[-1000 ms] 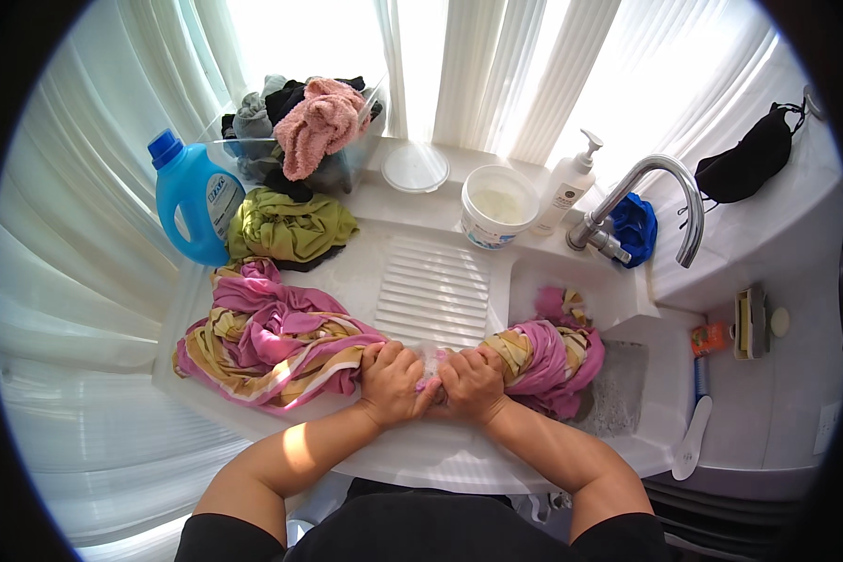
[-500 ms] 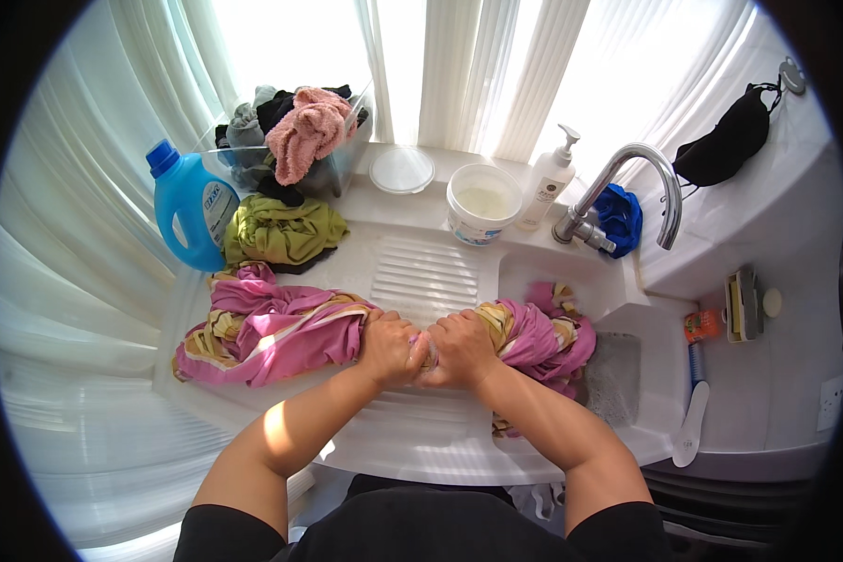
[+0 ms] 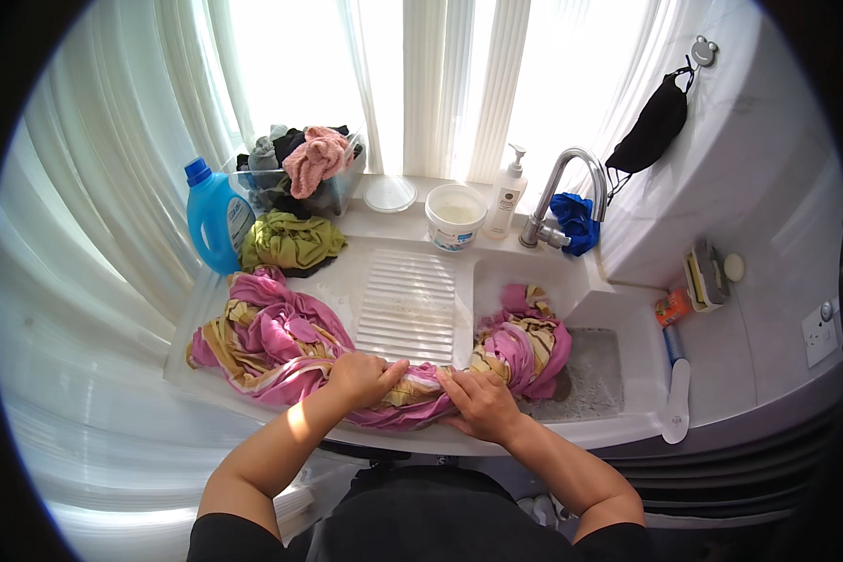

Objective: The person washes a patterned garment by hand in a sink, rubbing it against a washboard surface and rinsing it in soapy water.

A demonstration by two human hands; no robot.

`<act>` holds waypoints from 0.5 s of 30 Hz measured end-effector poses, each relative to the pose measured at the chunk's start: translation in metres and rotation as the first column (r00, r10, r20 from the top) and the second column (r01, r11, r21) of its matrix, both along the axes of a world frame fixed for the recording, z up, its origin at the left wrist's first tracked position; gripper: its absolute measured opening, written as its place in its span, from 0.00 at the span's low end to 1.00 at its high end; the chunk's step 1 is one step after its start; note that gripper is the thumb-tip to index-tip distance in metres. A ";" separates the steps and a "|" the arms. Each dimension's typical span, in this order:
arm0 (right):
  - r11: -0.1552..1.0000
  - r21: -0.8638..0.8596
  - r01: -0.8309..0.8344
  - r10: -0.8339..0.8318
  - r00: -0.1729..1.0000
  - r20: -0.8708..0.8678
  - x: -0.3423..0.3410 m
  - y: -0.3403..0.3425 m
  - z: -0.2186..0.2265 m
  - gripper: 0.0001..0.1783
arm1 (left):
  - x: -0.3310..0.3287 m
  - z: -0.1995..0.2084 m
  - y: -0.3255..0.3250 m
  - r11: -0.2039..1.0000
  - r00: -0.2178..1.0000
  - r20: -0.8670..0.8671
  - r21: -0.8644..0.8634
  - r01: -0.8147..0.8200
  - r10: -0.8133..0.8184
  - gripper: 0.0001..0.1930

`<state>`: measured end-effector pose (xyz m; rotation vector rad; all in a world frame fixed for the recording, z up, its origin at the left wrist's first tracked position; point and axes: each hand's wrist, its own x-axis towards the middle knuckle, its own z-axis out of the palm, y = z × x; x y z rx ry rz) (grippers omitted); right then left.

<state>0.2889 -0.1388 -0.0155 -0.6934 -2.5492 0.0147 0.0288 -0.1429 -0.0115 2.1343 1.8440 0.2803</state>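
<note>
The pink-and-yellow cloth (image 3: 281, 332) lay across the near end of the ribbed washboard (image 3: 407, 304), its larger heap spread to the washboard's left and its other end bunched in the basin (image 3: 598, 361) to the washboard's right. Both hands were on the stretch in between. The left hand (image 3: 359, 379), by the washboard's near left corner, was clamped down on the cloth with its thumb pointing toward the other hand; its fingertips were hidden. The right hand (image 3: 485, 405), by the near right corner, had its fingers bent over the cloth and its thumb below, gripping it. A green garment (image 3: 292, 242) and a blue bottle (image 3: 215, 223) stood beyond the washboard to the left. Past its far end were a round lid (image 3: 390, 194) and a white tub (image 3: 454, 234); a pump bottle (image 3: 506, 208) and a curved tap (image 3: 571, 161) rose beyond it to the right.
</note>
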 end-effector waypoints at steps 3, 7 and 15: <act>0.998 0.038 0.043 -0.040 0.996 -0.078 0.000 0.007 -0.011 0.39 | -0.002 0.007 0.001 0.990 0.996 0.062 0.119 -0.078 0.071 0.30; 0.999 -0.026 0.031 -0.036 0.965 -0.261 -0.004 0.022 -0.004 0.19 | -0.027 0.022 -0.015 0.865 0.954 0.116 0.463 0.195 -0.277 0.37; 0.793 -0.608 -0.038 -0.411 0.703 -0.580 -0.025 0.051 0.089 0.15 | -0.073 0.015 -0.033 0.957 0.938 0.271 0.252 0.145 -0.214 0.31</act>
